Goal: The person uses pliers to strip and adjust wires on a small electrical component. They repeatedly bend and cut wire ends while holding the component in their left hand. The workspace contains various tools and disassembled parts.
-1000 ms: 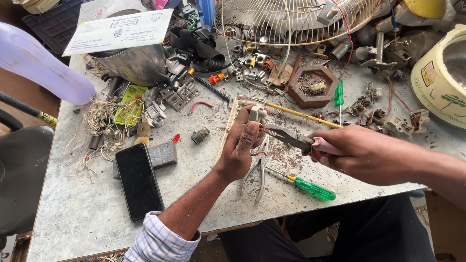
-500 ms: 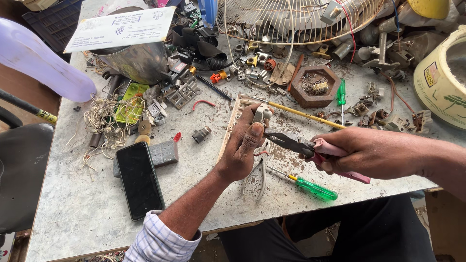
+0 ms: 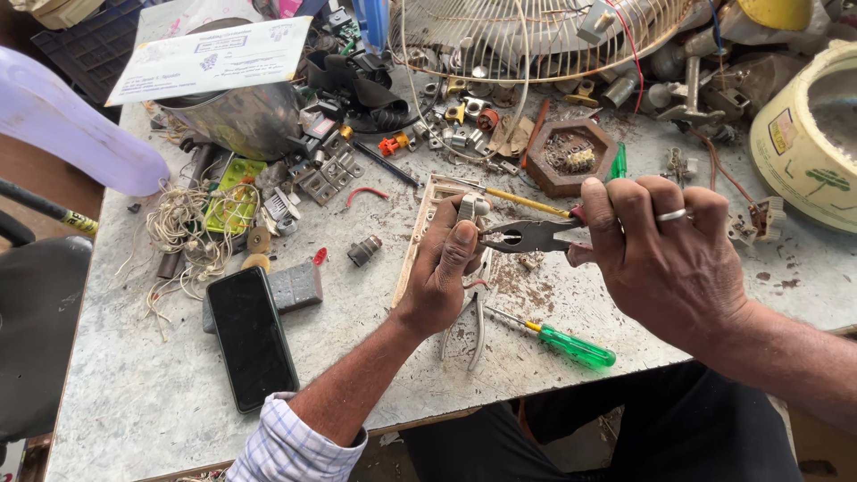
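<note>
Left hand point(image 3: 444, 277) pins a cream switch plate point(image 3: 428, 228) at counter centre; right hand point(image 3: 665, 250) closed round combination pliers point(image 3: 522, 236), nose just beside the left thumb. Risk — a slip could nip the thumb or crack the plate. Counter point(image 3: 134, 393) speckled grey, crowded: phone point(image 3: 252, 336), green screwdriver point(image 3: 571, 346), fan guard point(image 3: 536, 31) — cluttered workshop.

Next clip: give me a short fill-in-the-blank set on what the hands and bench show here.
1. The right hand grips a pair of ____ whose tip meets the small pale part held by the left hand.
2. The screwdriver lying near the table's front edge has a ____ handle.
3. The black phone lies with its screen facing ____.
4. A ring sits on a finger of the ____ hand.

Missing words: pliers; green; up; right
</note>
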